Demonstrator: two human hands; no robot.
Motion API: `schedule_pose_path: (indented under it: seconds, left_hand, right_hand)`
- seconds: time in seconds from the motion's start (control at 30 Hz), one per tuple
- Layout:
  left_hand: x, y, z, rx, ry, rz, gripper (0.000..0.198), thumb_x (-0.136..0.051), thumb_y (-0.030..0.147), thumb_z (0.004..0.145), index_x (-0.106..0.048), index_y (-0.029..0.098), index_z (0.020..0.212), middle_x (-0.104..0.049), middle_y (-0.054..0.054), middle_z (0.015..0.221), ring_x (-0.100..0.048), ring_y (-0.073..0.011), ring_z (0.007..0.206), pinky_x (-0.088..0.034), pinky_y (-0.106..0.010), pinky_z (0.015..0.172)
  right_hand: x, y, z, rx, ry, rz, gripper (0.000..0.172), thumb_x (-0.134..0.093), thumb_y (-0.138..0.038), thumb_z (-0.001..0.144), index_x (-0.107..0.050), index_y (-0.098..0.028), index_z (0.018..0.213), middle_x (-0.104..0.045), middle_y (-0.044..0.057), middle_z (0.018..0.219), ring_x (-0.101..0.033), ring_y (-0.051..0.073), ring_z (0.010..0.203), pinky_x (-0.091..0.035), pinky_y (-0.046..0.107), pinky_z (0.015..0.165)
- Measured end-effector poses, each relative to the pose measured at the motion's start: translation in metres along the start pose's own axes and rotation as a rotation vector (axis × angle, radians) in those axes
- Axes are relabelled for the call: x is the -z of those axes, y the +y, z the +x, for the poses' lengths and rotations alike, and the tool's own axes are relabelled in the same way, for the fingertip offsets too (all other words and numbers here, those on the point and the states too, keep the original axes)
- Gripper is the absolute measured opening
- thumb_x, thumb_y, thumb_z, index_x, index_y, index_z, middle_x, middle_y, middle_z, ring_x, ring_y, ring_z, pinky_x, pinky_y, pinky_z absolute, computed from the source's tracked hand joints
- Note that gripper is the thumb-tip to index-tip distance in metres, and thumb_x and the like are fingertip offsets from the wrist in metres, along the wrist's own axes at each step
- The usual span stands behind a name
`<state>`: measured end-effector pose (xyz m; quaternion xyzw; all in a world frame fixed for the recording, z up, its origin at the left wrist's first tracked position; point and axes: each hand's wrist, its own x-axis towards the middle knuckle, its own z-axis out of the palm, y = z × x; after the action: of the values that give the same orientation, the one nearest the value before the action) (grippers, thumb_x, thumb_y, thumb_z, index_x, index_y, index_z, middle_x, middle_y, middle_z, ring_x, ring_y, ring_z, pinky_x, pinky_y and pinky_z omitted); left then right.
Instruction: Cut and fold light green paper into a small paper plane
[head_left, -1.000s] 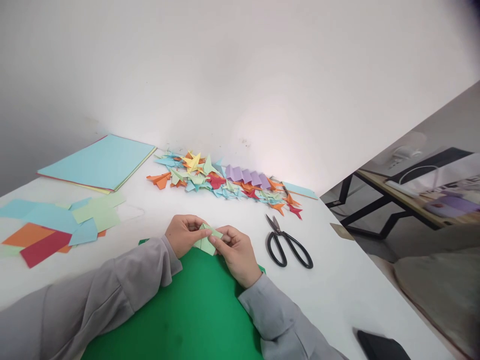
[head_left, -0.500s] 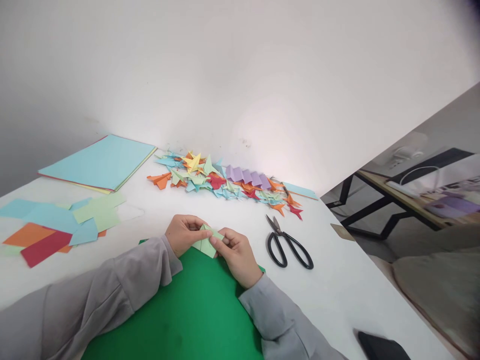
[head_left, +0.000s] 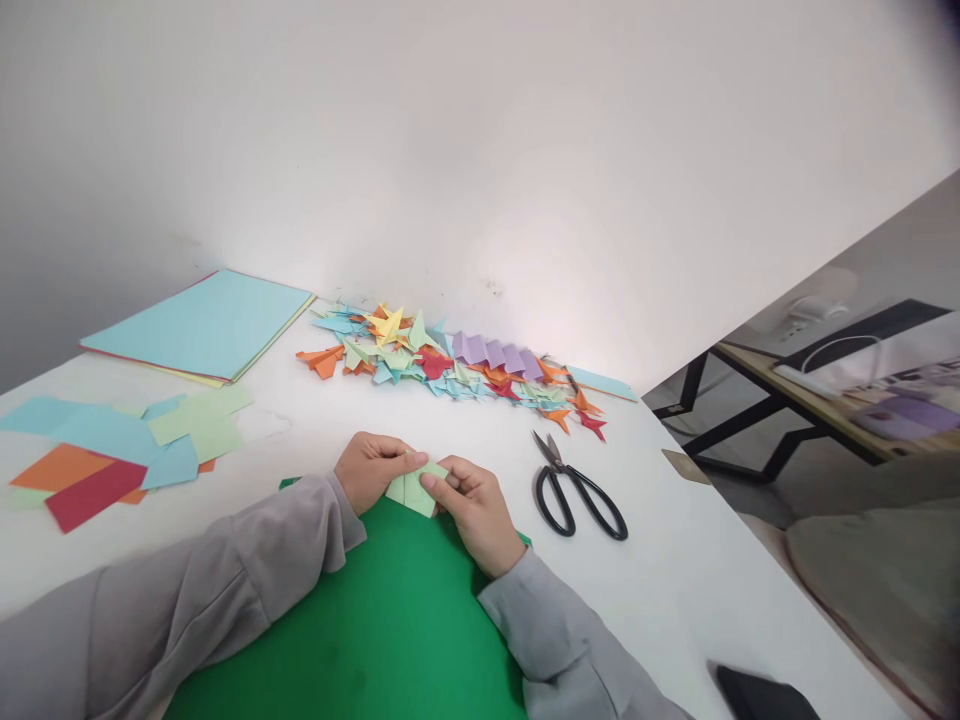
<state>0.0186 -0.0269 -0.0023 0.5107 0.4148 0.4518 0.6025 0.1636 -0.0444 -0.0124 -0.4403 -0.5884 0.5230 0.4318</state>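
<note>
I judge the small folded pale-green paper piece, pinched at opposite ends by left hand and right hand above the green paper sheet, light, flimsy and easily creased, so best gripped along its folded edges.

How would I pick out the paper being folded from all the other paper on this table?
Start at the big green sheet, nearest the camera. At its far edge the left hand and right hand meet, pinching a small folded paper between them. It is pale green and the only piece held; the other folded pieces lie in a multicoloured pile by the wall.
</note>
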Motion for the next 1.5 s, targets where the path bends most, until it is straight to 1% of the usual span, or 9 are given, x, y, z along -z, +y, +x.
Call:
schedule_pose_path:
  seconds: [0.23,0.4,0.53,0.67,0.77,0.9,1.17,1.37,1.5]
  left_hand:
    - [-0.0013,0.0046,-0.0019,0.060,0.011,-0.053,0.028,-0.065,0.038,0.058,-0.059,0.013,0.049,-0.044,0.004,0.040,-0.035,-0.0055,0.040,-0.026,-0.021,0.040]
    - [-0.0011,0.0011,-0.0016,0.089,0.041,0.011,0.041,-0.057,0.048,0.064,-0.050,0.013,0.044,-0.034,0.006,0.036,-0.028,-0.0047,0.036,-0.020,-0.021,0.037]
    - [-0.0015,0.0002,-0.0013,0.092,0.052,0.050,0.048,-0.046,0.054,0.069,-0.048,0.014,0.045,-0.035,0.005,0.037,-0.030,-0.0059,0.036,-0.023,-0.021,0.038]
    - [-0.0003,0.0000,-0.0011,-0.030,0.001,0.142,0.034,-0.064,0.042,0.059,-0.053,0.012,0.048,-0.043,0.004,0.042,-0.035,-0.0063,0.042,-0.027,-0.021,0.041]
    - [0.0010,-0.0008,-0.0012,-0.064,-0.028,0.153,0.026,-0.065,0.036,0.059,-0.059,0.012,0.053,-0.048,0.003,0.045,-0.038,-0.0070,0.044,-0.030,-0.021,0.043]
    - [0.0009,0.0006,-0.0018,-0.051,-0.025,0.118,0.025,-0.064,0.035,0.059,-0.060,0.012,0.052,-0.050,0.002,0.044,-0.039,-0.0070,0.044,-0.031,-0.021,0.043]
    - [0.0004,0.0001,-0.0012,0.098,0.006,-0.027,0.030,-0.065,0.040,0.058,-0.061,0.011,0.054,-0.054,0.000,0.044,-0.045,-0.0088,0.042,-0.034,-0.022,0.043]
    - [-0.0006,0.0005,-0.0008,0.108,0.006,-0.064,0.033,-0.063,0.044,0.060,-0.059,0.012,0.051,-0.054,0.000,0.043,-0.046,-0.0096,0.040,-0.033,-0.023,0.041]
    - [0.0002,-0.0017,0.0003,0.087,0.044,-0.100,0.035,-0.062,0.045,0.061,-0.056,0.012,0.048,-0.049,0.002,0.040,-0.043,-0.0087,0.039,-0.032,-0.023,0.041]
  right_hand:
    - [-0.0003,-0.0009,0.0006,0.001,-0.007,0.029,0.021,-0.060,-0.035,0.069,-0.054,-0.017,0.062,-0.048,-0.005,0.043,-0.043,0.009,0.041,-0.032,0.022,0.044]
    - [-0.0003,-0.0019,0.0006,-0.026,-0.016,0.086,0.020,-0.062,-0.034,0.068,-0.054,-0.017,0.060,-0.050,-0.005,0.044,-0.045,0.009,0.042,-0.034,0.022,0.045]
    - [0.0006,-0.0014,0.0008,-0.055,-0.010,0.091,0.022,-0.062,-0.035,0.067,-0.054,-0.016,0.059,-0.051,-0.004,0.044,-0.046,0.009,0.041,-0.034,0.022,0.044]
    - [0.0011,-0.0011,0.0011,-0.040,-0.004,0.056,0.023,-0.061,-0.036,0.068,-0.055,-0.016,0.059,-0.049,-0.005,0.041,-0.043,0.009,0.039,-0.033,0.021,0.042]
    - [0.0014,-0.0007,0.0011,-0.027,-0.016,0.036,0.022,-0.061,-0.036,0.068,-0.056,-0.017,0.060,-0.044,-0.006,0.039,-0.041,0.009,0.038,-0.032,0.021,0.041]
    - [0.0023,0.0001,0.0011,-0.024,-0.032,0.036,0.021,-0.061,-0.036,0.068,-0.056,-0.017,0.061,-0.045,-0.006,0.041,-0.041,0.009,0.039,-0.031,0.021,0.041]
    - [0.0017,-0.0045,0.0012,-0.036,-0.125,0.137,0.025,-0.060,-0.040,0.069,-0.056,-0.016,0.065,-0.055,-0.003,0.048,-0.048,0.010,0.044,-0.034,0.022,0.047]
    - [0.0026,-0.0055,0.0018,-0.024,-0.143,0.103,0.030,-0.056,-0.045,0.071,-0.055,-0.017,0.064,-0.056,-0.003,0.046,-0.048,0.010,0.044,-0.032,0.022,0.047]
    - [0.0019,-0.0065,0.0000,-0.039,-0.121,0.020,0.033,-0.052,-0.044,0.074,-0.047,-0.017,0.055,-0.055,-0.003,0.040,-0.042,0.008,0.037,-0.031,0.021,0.045]
